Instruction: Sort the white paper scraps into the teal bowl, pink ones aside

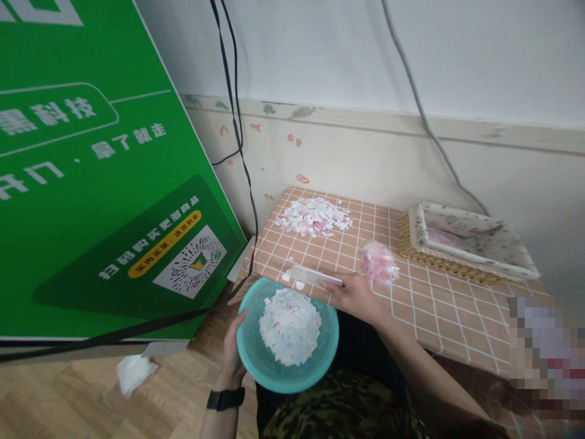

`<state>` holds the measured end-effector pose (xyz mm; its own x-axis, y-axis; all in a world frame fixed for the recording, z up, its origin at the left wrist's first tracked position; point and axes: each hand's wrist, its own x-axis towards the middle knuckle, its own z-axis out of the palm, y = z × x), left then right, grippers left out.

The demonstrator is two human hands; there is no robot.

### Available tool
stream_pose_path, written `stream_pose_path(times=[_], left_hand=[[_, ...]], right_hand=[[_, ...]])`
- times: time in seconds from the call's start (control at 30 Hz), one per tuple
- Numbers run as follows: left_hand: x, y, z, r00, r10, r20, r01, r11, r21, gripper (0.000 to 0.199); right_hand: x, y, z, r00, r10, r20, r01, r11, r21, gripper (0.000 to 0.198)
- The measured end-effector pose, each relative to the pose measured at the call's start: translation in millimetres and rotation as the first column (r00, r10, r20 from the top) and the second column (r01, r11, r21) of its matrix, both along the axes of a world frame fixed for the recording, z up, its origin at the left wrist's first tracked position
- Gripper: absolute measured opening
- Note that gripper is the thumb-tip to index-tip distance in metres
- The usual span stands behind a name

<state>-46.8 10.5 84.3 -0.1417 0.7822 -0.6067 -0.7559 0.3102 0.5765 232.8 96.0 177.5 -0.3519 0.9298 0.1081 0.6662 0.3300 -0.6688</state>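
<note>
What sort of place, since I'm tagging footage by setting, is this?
Indoors, possibly a shop corner: a green panel bears a QR code with Chinese text about buying goods, beside a cloth-covered table.

The gridded tabletop bears heaped paper scraps — plus a pinkish bundle and a wicker basket.

We've got the turquoise basket at six o'clock in our view, round, perforated, its open mouth facing up at us! Inside it we see a loose heap of paper scraps, small, mostly white, flecked with pink, piled around the middle. And just beyond the rim at one o'clock, we spot the white slab, flat and thin, its length running roughly nine o'clock to three!
</note>
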Motion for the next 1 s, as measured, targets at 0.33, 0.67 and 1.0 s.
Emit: stream_pose_path(times=[0.33,0.67,1.0], left_hand=[[-5.5,5.0,9.5,1.0,-0.007,0.013,0.007,1.0,0.005,0.025],[-8.5,6.0,9.0,0.999,-0.017,0.038,0.017,1.0,0.003,0.022],[-9.0,6.1,16.1,1.0,-0.019,0.011,0.019,0.998,-0.054,0.019]], right_hand=[[-28.8,1.9,2.6,0.994,0.106,-0.03,-0.106,0.994,0.013,0.028],[-24.2,32.8,-5.5,0.997,-0.068,-0.037,0.07,0.995,0.071,0.03],[8.2,17.3,8.1,0.995,0.068,-0.079,-0.071,0.997,-0.039,0.03]])
